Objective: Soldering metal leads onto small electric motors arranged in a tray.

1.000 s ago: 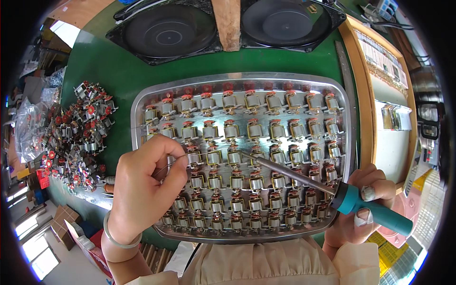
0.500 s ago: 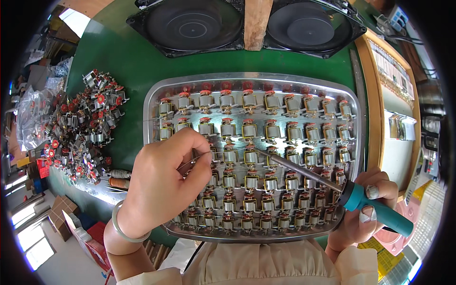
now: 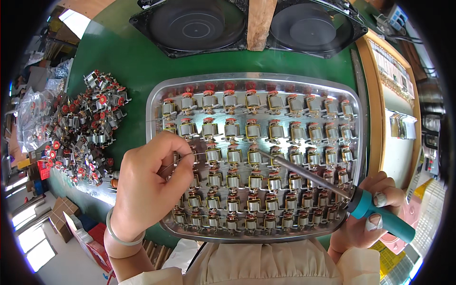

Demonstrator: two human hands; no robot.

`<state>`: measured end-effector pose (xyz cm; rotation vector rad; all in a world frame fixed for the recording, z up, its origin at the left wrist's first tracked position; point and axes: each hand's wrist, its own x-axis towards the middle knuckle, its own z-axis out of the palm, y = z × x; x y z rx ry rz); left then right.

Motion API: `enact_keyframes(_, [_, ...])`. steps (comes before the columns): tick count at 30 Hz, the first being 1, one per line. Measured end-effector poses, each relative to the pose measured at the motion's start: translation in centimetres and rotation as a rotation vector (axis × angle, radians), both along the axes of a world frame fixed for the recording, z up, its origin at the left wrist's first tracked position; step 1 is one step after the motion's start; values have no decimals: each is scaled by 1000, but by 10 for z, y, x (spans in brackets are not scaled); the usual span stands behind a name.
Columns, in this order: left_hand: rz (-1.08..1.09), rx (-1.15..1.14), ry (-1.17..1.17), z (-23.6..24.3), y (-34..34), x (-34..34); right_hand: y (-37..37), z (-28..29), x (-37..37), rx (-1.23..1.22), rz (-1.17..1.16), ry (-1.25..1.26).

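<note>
My left hand (image 3: pixel 152 183) is over the left side of a metal tray (image 3: pixel 149 111), thumb and forefinger pinched on thin solder wire (image 3: pixel 201 153). The wire runs right toward the tip of a soldering iron (image 3: pixel 311 176). Wrapped round the iron's teal handle, my right hand (image 3: pixel 382 197) is at the tray's right edge. The tip is beside a small metal electrical part (image 3: pixel 255 156) in a middle row; whether it touches is too small to tell. Several rows of similar parts with yellow-edged silver bodies and reddish tops stand in the tray.
A heap of similar loose parts (image 3: pixel 99 111) lies left on the green table (image 3: pixel 128 61). Two black round fans (image 3: pixel 195 29) stand at the back beside a wooden post (image 3: pixel 260 26). A wood-framed case (image 3: pixel 380 95) is on the right, clear plastic bags (image 3: pixel 35 114) far left.
My left hand has drawn a little to the left with the solder wire, leaving a longer stretch visible. The iron's tip stays near the same part. The whole view has shifted slightly.
</note>
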<state>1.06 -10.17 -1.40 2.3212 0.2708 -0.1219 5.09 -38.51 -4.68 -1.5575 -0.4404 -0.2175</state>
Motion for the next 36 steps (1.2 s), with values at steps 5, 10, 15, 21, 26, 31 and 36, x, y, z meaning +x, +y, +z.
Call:
enact_keyframes(5, [-26,23,-2,-3,5,-2,0,-5,-1,-61,168,-32])
enact_keyframes(10, [-36,9,-14,-6,6,-1,6,-4,1,-128,171,-63])
enact_keyframes(15, [-41,-32,21,-7,8,-1,9,-6,1,-133,177,-79])
enact_keyframes(21, [-36,-39,20,-9,9,-2,9,-4,2,-167,203,-75])
enact_keyframes(26, [-17,-38,-1,-6,12,-3,18,1,-5,-153,79,-6])
enact_keyframes(31, [20,-29,-41,-5,20,-7,17,4,-7,-112,71,-44])
enact_keyframes(36, [8,5,-22,-6,29,-11,29,6,-12,-174,108,-9])
